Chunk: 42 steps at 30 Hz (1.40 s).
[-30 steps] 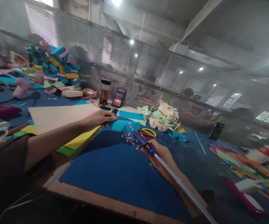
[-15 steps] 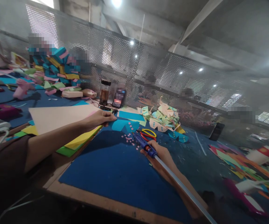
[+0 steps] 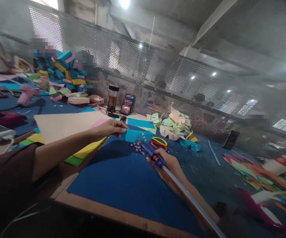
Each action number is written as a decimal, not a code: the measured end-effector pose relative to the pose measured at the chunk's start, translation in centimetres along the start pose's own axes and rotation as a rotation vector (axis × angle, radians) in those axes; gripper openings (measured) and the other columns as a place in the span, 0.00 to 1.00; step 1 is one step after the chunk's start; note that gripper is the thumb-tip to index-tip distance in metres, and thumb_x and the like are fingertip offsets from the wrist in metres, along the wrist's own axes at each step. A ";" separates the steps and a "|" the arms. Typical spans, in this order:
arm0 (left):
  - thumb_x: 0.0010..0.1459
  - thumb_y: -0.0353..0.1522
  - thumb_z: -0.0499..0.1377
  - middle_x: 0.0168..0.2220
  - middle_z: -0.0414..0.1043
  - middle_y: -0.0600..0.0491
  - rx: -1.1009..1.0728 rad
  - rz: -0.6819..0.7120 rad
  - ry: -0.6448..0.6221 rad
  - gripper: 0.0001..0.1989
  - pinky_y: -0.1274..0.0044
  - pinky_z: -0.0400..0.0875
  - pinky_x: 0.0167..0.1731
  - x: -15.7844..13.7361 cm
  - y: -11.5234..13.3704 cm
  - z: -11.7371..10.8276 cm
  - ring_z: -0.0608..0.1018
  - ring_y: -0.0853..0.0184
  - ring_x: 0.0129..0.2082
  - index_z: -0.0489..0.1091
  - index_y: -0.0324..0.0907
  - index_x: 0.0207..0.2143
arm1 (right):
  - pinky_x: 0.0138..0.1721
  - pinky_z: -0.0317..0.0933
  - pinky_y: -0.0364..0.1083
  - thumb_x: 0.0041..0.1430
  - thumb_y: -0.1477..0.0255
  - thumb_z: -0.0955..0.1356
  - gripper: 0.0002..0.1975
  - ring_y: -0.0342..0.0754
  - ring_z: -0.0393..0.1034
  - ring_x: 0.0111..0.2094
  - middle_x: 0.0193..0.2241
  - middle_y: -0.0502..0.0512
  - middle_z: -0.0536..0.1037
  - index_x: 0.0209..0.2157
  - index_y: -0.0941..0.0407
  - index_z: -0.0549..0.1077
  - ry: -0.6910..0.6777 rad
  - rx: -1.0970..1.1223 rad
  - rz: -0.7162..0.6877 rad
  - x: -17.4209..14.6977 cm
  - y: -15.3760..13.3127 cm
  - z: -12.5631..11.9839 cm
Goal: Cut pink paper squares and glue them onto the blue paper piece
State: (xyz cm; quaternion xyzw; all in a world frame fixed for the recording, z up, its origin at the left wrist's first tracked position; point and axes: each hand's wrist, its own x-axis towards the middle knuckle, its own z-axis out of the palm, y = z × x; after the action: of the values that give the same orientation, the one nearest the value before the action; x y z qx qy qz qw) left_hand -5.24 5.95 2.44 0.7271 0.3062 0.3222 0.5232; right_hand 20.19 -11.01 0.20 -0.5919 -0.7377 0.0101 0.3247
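Observation:
Pinched in the fingers of my left hand [image 3: 114, 128] is a piece of blue paper [image 3: 132, 135], held above the blue work surface [image 3: 123, 178]. My right hand [image 3: 168, 163] grips a dark blue hot glue gun [image 3: 150, 152], whose nozzle points up and left, close below the paper. A long clear glue stick [image 3: 182, 188] runs out of its back end. Small pink paper squares [image 3: 138, 147] lie scattered by the nozzle. Scissors with yellow and red handles [image 3: 159, 142] rest just beyond the gun.
Large paper sheets [image 3: 65, 127] lie under my left forearm. Cut paper pieces [image 3: 176, 124] are heaped ahead. A jar [image 3: 112, 98] and a phone [image 3: 127, 104] stand by the mesh partition [image 3: 143, 69]. Right are coloured scraps [image 3: 252, 170] and a magenta power strip [image 3: 259, 210].
The blue paper has turned in my left hand and shows more of its flat face. My left hand has shifted slightly right; the glue gun's tip is slightly lower and further left.

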 end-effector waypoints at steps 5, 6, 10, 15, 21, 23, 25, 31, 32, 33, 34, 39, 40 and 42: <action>0.50 0.37 0.67 0.26 0.68 0.58 -0.017 0.026 -0.016 0.12 0.79 0.62 0.26 -0.1 0.3 0.4 0.72 0.73 0.23 0.72 0.38 0.32 | 0.28 0.56 0.40 0.55 0.68 0.66 0.07 0.48 0.72 0.28 0.29 0.49 0.77 0.38 0.51 0.70 -0.064 -0.010 -0.067 0.8 -1.1 0.5; 0.50 0.38 0.67 0.25 0.68 0.58 -0.020 0.031 -0.016 0.13 0.79 0.62 0.26 -0.1 0.4 0.4 0.72 0.73 0.23 0.71 0.38 0.31 | 0.28 0.56 0.40 0.56 0.68 0.66 0.07 0.48 0.72 0.28 0.29 0.49 0.78 0.38 0.51 0.70 -0.079 -0.006 -0.071 1.0 -1.4 0.5; 0.49 0.38 0.67 0.25 0.68 0.58 -0.022 0.034 -0.018 0.14 0.79 0.61 0.26 -0.2 0.5 0.6 0.72 0.72 0.23 0.70 0.38 0.31 | 0.30 0.57 0.40 0.57 0.71 0.65 0.08 0.48 0.74 0.31 0.33 0.51 0.78 0.40 0.52 0.69 -0.084 -0.003 -0.089 1.6 -2.2 0.6; 0.49 0.39 0.67 0.26 0.68 0.57 0.008 0.047 -0.036 0.15 0.78 0.62 0.26 -0.2 0.5 0.6 0.72 0.71 0.24 0.71 0.37 0.32 | 0.32 0.58 0.41 0.54 0.76 0.65 0.11 0.50 0.74 0.35 0.37 0.53 0.78 0.41 0.53 0.68 -0.058 -0.024 -0.098 1.8 -2.1 1.2; 0.50 0.39 0.66 0.25 0.69 0.57 0.033 0.076 -0.064 0.14 0.78 0.63 0.26 0.2 -0.2 0.4 0.72 0.71 0.24 0.72 0.38 0.33 | 0.31 0.58 0.41 0.54 0.77 0.64 0.12 0.49 0.73 0.31 0.35 0.52 0.77 0.41 0.53 0.67 -0.063 -0.029 -0.097 1.2 -1.7 1.8; 0.51 0.39 0.66 0.25 0.69 0.58 0.041 0.075 -0.076 0.13 0.78 0.63 0.26 0.4 -0.5 0.3 0.73 0.71 0.24 0.72 0.38 0.32 | 0.31 0.58 0.41 0.53 0.78 0.64 0.13 0.49 0.72 0.31 0.35 0.52 0.77 0.41 0.52 0.66 -0.077 -0.024 -0.101 1.0 -1.6 1.7; 0.51 0.38 0.66 0.25 0.69 0.58 0.047 0.075 -0.087 0.13 0.78 0.63 0.26 0.5 -0.7 0.3 0.73 0.71 0.24 0.71 0.38 0.32 | 0.32 0.58 0.41 0.52 0.79 0.64 0.13 0.49 0.73 0.32 0.36 0.52 0.77 0.41 0.52 0.66 -0.080 -0.024 -0.103 1.0 -1.6 1.6; 0.53 0.38 0.65 0.23 0.69 0.58 0.065 0.087 -0.100 0.11 0.78 0.63 0.27 0.4 -0.7 0.4 0.73 0.71 0.24 0.72 0.39 0.33 | 0.34 0.59 0.42 0.53 0.78 0.64 0.12 0.50 0.74 0.35 0.37 0.52 0.77 0.40 0.52 0.66 -0.078 -0.008 -0.101 1.0 -1.6 1.7; 0.53 0.38 0.65 0.23 0.69 0.58 0.069 0.086 -0.102 0.11 0.78 0.63 0.27 0.4 -0.6 0.4 0.73 0.71 0.24 0.72 0.39 0.33 | 0.35 0.59 0.42 0.53 0.78 0.64 0.12 0.50 0.73 0.35 0.37 0.52 0.77 0.40 0.52 0.66 -0.079 -0.013 -0.108 1.0 -1.6 1.8; 0.52 0.38 0.65 0.23 0.69 0.58 0.074 0.083 -0.102 0.11 0.78 0.63 0.27 0.4 -0.6 0.4 0.73 0.71 0.23 0.72 0.39 0.33 | 0.34 0.59 0.42 0.54 0.77 0.64 0.12 0.50 0.73 0.34 0.37 0.52 0.77 0.40 0.52 0.66 -0.077 -0.025 -0.112 1.0 -1.6 1.8; 0.52 0.38 0.65 0.23 0.69 0.58 0.079 0.081 -0.102 0.12 0.78 0.63 0.26 0.3 -0.5 0.5 0.73 0.71 0.23 0.72 0.39 0.33 | 0.33 0.58 0.42 0.54 0.77 0.64 0.11 0.50 0.73 0.33 0.36 0.52 0.77 0.40 0.52 0.66 -0.074 -0.039 -0.113 1.0 -1.5 1.8; 0.53 0.38 0.65 0.23 0.70 0.58 0.089 0.085 -0.110 0.12 0.78 0.64 0.27 0.4 -0.6 0.5 0.73 0.71 0.24 0.72 0.39 0.33 | 0.32 0.58 0.42 0.56 0.75 0.65 0.09 0.49 0.72 0.30 0.35 0.51 0.77 0.40 0.52 0.66 -0.066 -0.067 -0.098 1.0 -1.4 2.0; 0.53 0.38 0.65 0.23 0.70 0.58 0.087 0.087 -0.113 0.11 0.78 0.64 0.27 0.4 -0.6 0.5 0.73 0.71 0.24 0.72 0.39 0.33 | 0.32 0.58 0.42 0.56 0.75 0.65 0.09 0.49 0.72 0.30 0.35 0.51 0.77 0.40 0.52 0.66 -0.062 -0.074 -0.097 1.0 -1.4 2.0; 0.53 0.38 0.64 0.24 0.70 0.58 0.082 0.091 -0.115 0.11 0.78 0.64 0.27 0.3 -0.6 0.5 0.73 0.71 0.23 0.72 0.39 0.32 | 0.31 0.57 0.42 0.57 0.74 0.64 0.09 0.49 0.72 0.30 0.35 0.52 0.77 0.41 0.52 0.67 -0.052 -0.095 -0.106 1.0 -1.3 2.1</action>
State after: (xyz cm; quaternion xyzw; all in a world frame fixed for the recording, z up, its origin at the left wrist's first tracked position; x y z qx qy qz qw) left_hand -4.73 6.09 1.79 0.7785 0.2551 0.2907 0.4944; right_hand 17.92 -9.77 -0.43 -0.5663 -0.7759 -0.0266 0.2769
